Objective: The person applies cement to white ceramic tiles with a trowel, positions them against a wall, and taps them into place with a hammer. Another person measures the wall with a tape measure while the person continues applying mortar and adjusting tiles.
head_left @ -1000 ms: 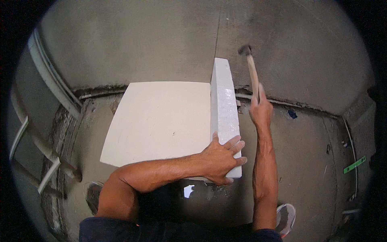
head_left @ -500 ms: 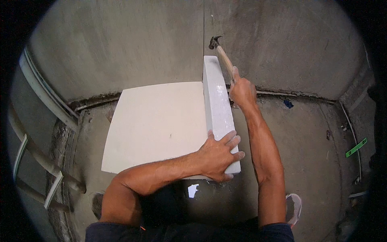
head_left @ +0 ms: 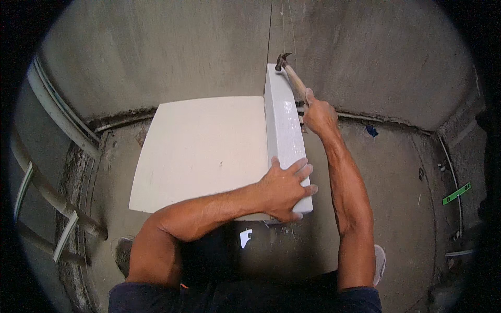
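A long white glossy block (head_left: 286,120) runs away from me to the wall. My left hand (head_left: 286,190) lies across its near end, fingers spread and fingertips over the right edge, holding it. My right hand (head_left: 319,116) is closed round the wooden handle of a claw hammer (head_left: 295,78). The hammer's dark metal head is at the block's far end, against or just above its top; the exact contact cannot be told. Left of the block, and alongside it, is a wide off-white slab (head_left: 203,151) with a small dark mark. My left forearm covers part of the slab's near edge.
Bare grey walls (head_left: 172,52) meet behind the block's far end. Pipes (head_left: 57,109) run along the left side. At the right lie a green spirit level (head_left: 456,193) and a thin pale pipe or cable (head_left: 452,167). A small white scrap (head_left: 245,238) is on the floor near me.
The hammer head has come down from above the block's far end onto or close to its top. My left hand keeps its place on the block. The whole view has shifted slightly.
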### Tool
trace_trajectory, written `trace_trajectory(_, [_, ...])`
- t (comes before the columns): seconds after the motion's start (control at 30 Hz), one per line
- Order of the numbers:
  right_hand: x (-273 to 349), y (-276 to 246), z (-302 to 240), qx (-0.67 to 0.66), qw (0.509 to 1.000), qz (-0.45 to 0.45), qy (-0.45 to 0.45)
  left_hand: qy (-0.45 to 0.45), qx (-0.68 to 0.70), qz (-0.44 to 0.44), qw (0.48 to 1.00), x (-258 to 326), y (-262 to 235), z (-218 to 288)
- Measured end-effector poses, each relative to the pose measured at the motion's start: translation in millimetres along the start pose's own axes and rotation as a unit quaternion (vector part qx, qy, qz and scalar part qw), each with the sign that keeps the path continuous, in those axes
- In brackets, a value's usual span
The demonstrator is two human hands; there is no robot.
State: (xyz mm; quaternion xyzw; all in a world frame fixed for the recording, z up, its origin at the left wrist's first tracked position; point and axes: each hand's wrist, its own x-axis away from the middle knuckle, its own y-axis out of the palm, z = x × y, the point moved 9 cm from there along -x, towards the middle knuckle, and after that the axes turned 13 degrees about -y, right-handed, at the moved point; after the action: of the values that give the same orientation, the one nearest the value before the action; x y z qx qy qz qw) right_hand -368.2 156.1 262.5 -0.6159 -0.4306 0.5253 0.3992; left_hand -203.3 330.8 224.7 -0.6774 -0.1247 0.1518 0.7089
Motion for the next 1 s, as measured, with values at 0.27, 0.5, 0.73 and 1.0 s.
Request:
trace_trajectory(0.27, [60, -28, 19, -0.058, 0.992, 0.113, 0.026, -0.005, -0.006, 0.009, 1.0, -1, 4, -4])
trace_trajectory(0.5, [177, -82, 64, -0.109, 0.951, 0.29, 0.019, 0.021, 0.058, 0.0, 0.998, 9, 6, -17])
trace_trajectory(0.73, [261, -34, 78, -0.344, 0.921, 0.109, 0.144, 0.066, 0.033, -0.038, 0.997, 8, 4, -18])
trace_trajectory(1.0, [338, -13, 94, -0.206, 0.971, 0.107, 0.048, 0.045, -0.005, -0.057, 0.997, 4, 7, -16])
